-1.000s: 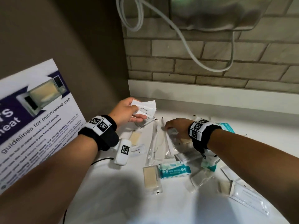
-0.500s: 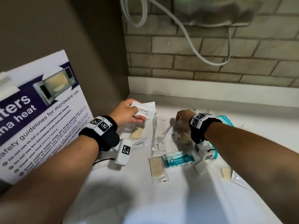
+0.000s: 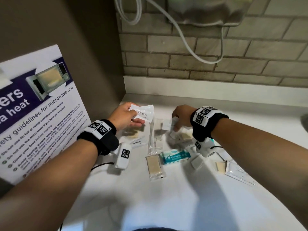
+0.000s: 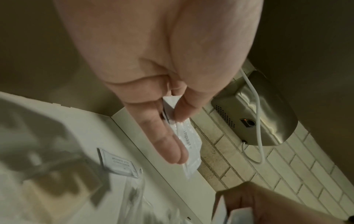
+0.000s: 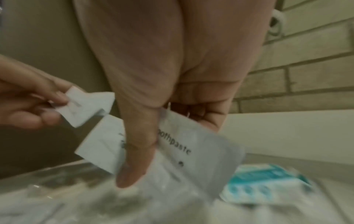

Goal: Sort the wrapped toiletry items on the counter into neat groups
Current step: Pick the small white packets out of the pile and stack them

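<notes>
At the counter's (image 3: 208, 114) back edge, the left hand (image 3: 123, 116) pinches toothpaste sachets (image 3: 143, 112) while the right hand (image 3: 180, 116) pinches another sachet (image 5: 172, 145) above the pile; slick wrappers could slip and scatter back.

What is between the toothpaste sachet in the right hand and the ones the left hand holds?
Nothing visible. The right hand pinches a toothpaste sachet above the counter; the left hand holds its toothpaste sachets just beside it, with open air between.
</notes>
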Demonstrator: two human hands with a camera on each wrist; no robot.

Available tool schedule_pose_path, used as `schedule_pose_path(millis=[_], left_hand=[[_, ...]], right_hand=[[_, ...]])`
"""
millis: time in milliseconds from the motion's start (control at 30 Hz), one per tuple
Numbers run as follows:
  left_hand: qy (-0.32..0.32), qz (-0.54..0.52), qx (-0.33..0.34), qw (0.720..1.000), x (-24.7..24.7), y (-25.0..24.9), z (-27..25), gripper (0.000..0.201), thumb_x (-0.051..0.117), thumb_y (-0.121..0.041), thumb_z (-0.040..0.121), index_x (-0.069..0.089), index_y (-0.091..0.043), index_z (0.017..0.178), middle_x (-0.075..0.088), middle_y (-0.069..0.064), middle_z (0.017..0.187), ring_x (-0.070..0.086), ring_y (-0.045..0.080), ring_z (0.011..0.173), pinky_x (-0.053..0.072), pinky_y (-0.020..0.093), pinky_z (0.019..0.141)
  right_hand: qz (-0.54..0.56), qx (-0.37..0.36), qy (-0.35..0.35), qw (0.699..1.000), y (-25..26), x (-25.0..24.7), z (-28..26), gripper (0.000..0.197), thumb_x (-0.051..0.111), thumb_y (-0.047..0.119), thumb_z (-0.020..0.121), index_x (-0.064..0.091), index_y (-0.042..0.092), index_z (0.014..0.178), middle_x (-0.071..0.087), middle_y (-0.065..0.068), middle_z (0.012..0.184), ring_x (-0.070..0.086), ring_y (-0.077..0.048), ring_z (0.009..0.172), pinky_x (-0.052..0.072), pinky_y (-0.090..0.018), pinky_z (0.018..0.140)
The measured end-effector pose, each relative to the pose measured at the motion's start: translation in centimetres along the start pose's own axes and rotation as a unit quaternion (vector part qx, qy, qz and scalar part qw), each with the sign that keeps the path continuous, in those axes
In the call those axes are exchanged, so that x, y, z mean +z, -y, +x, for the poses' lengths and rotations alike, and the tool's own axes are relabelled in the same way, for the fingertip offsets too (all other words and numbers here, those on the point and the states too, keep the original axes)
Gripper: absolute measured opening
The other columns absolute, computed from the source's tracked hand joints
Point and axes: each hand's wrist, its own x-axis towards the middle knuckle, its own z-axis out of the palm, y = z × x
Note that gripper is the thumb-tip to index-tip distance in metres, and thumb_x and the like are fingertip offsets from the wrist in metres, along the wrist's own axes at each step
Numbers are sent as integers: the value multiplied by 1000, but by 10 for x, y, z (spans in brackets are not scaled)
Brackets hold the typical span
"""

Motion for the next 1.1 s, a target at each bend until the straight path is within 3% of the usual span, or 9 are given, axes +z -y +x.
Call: schedule_pose_path(millis=[100,233,367,467,567,733,900,1000,1100], left_hand=[[-27,7,17,999,-10,-1,-5,26,37,6,95,52,-4,114,65,20,96,70,13,57,55,20,49],[-67,35,5,997,-31,10,-15,27,38,3,92,57,-10,107,67,19,88,68,19,63,51,25,50],[-83,54,-20,995,-40,25,-24,27,41,-4,91,59,-23,98,71,20,87,64,31,76,50,37,65],[-78,62,-25,995,-40,28,-29,23,43,-7,91,56,-22,102,70,15,75,60,24,60,48,37,61],[-78,61,-32,995,-40,30,-28,22,44,-7,94,54,-20,108,69,13,70,55,21,54,47,36,59],[-80,58,-38,994,-40,32,-25,30,41,-5,93,53,-21,115,70,14,74,56,21,55,49,42,64],[-70,54,-37,995,-41,35,-25,54,37,-1,90,54,-42,121,73,11,85,71,30,75,54,51,77],[-58,55,-47,996,-40,39,-26,53,34,0,88,62,-38,113,75,14,90,71,40,93,50,59,88],[-47,49,-50,996,-33,36,-31,49,33,3,91,63,-28,114,71,15,81,71,32,81,58,46,82]], right_hand=[[14,-86,10,996,36,-2,-13,49,82,29,72,66,19,117,63,-3,105,55,-19,91,39,-24,76],[-11,-173,59,983,84,22,-18,61,80,29,75,59,16,131,59,-4,134,54,-25,122,41,-27,94],[-42,-193,68,978,108,53,-9,61,80,21,74,58,21,131,65,-3,124,62,-21,110,41,-20,81],[-18,-183,52,982,113,59,-3,41,77,14,72,62,17,110,65,-4,104,66,-27,95,52,-30,76],[-44,-166,16,985,108,62,2,36,81,34,60,66,23,90,68,0,90,68,-23,77,59,-35,69],[-28,-172,28,984,100,65,2,37,83,35,67,69,19,99,59,1,92,57,-19,81,43,-26,68],[-3,-181,62,981,101,64,-1,39,80,26,74,62,15,106,65,2,100,60,-20,90,48,-29,76],[-5,-219,44,975,105,66,-6,29,76,18,72,54,23,90,55,8,87,55,-16,84,39,-24,69],[9,-237,32,971,105,56,-15,35,82,27,69,57,24,92,58,7,83,55,-15,77,44,-28,66]])
